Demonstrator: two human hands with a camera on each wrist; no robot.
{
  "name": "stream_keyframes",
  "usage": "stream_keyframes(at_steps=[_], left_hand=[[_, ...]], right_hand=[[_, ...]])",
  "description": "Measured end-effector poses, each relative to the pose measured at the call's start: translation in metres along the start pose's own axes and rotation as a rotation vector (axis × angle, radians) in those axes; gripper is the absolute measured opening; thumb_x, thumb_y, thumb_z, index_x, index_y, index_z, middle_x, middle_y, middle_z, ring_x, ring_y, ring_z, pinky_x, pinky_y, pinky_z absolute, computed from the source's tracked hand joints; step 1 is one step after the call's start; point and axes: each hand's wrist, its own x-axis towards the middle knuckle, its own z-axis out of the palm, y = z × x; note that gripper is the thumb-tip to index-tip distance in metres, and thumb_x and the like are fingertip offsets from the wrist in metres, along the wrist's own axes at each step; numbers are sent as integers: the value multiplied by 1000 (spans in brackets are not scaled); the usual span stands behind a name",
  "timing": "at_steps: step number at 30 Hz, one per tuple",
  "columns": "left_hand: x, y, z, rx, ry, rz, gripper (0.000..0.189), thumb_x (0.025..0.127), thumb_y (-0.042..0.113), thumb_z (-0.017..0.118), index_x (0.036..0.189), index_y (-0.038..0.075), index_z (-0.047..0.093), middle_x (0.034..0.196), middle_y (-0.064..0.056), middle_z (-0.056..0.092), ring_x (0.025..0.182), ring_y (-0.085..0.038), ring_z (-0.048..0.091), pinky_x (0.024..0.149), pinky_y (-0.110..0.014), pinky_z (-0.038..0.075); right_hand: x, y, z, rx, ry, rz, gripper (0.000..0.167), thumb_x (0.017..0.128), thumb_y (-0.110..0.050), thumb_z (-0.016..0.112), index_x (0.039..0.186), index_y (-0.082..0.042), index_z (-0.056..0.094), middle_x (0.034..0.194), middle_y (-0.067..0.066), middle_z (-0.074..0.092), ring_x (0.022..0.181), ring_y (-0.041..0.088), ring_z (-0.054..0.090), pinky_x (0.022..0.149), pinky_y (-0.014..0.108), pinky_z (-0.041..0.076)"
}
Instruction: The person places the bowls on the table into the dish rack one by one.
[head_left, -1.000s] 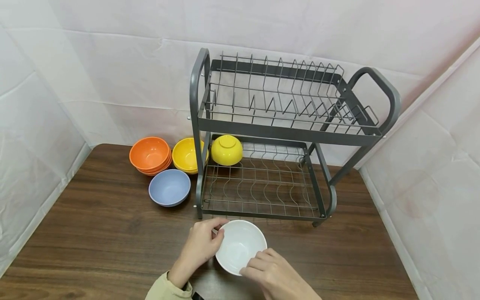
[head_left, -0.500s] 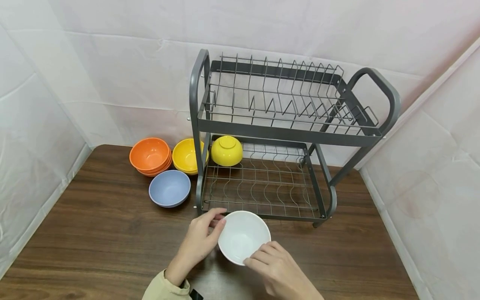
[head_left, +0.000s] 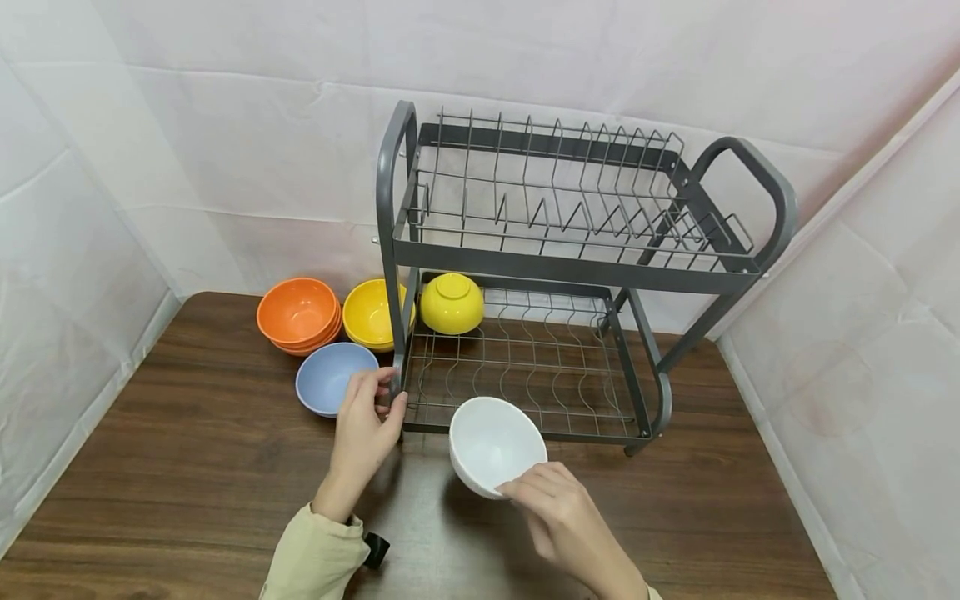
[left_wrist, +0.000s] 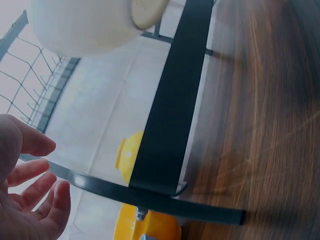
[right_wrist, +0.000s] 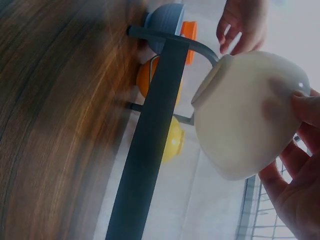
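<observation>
A white bowl [head_left: 497, 446] is held above the table before the rack's lower front edge, tilted a little. My right hand [head_left: 558, 517] pinches its near right rim between thumb and fingers; the right wrist view shows the bowl's [right_wrist: 250, 115] outer side and foot. My left hand [head_left: 363, 433] is away from the white bowl, with loosely bent fingers and nothing in them, beside the rack's front left leg. Whether it touches the leg cannot be told. Just behind this hand sits a light blue bowl [head_left: 330, 375], partly covered by it.
The grey two-tier dish rack [head_left: 577, 262] stands on the wooden table [head_left: 187, 467]. On its lower tier a yellow bowl [head_left: 452, 304] lies upside down at the back left. Stacked orange bowls [head_left: 298, 310] and yellow-orange bowls [head_left: 369, 312] stand left of the rack.
My left hand has let go of the white bowl and moved left and forward toward the rack's leg. My right hand has lifted the bowl slightly forward and tilted it.
</observation>
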Motion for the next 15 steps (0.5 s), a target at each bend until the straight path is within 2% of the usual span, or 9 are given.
stream_keyframes(at_steps=[3, 6, 8, 11, 13, 15], left_hand=[[3, -4, 2, 18, 4, -3, 27, 75, -5, 65, 102, -4, 60, 92, -16, 55, 76, -24, 55, 61, -33, 51], [6, -6, 5, 36, 6, -2, 25, 76, -5, 65, 100, -4, 61, 91, -16, 55, 76, -25, 56, 64, -35, 51], [7, -8, 7, 46, 8, -6, 24, 76, -6, 65, 99, -4, 61, 90, -18, 55, 76, -25, 56, 64, -37, 51], [8, -9, 8, 50, 14, -21, 23, 76, -6, 65, 98, -4, 61, 89, -19, 55, 76, -26, 57, 63, -37, 51], [8, -10, 10, 53, 17, -31, 23, 76, -7, 65, 98, -3, 61, 89, -18, 56, 74, -25, 59, 62, -37, 52], [8, -10, 10, 55, 18, -37, 23, 76, -7, 65, 99, -3, 61, 89, -18, 57, 74, -25, 60, 62, -36, 52]], right_hand=[[2, 5, 2, 85, 67, 78, 25, 95, -15, 44, 87, -5, 65, 76, -1, 63, 72, 12, 57, 77, 23, 42], [3, 12, 4, 173, 129, 171, 14, 90, -7, 53, 87, 0, 65, 75, 5, 64, 71, 15, 57, 77, 21, 43], [4, 16, 6, 234, 161, 251, 8, 84, 3, 57, 87, 2, 64, 75, 9, 64, 67, 13, 56, 70, 18, 45], [7, 23, 8, 347, 229, 376, 18, 74, 18, 57, 87, 8, 63, 77, 16, 63, 59, 6, 49, 53, 16, 42], [9, 27, 10, 423, 287, 467, 19, 74, 22, 55, 88, 11, 61, 79, 11, 65, 59, 1, 47, 48, 16, 40], [12, 32, 12, 492, 360, 550, 15, 76, 22, 53, 88, 16, 59, 83, 3, 67, 62, 0, 50, 49, 15, 41]])
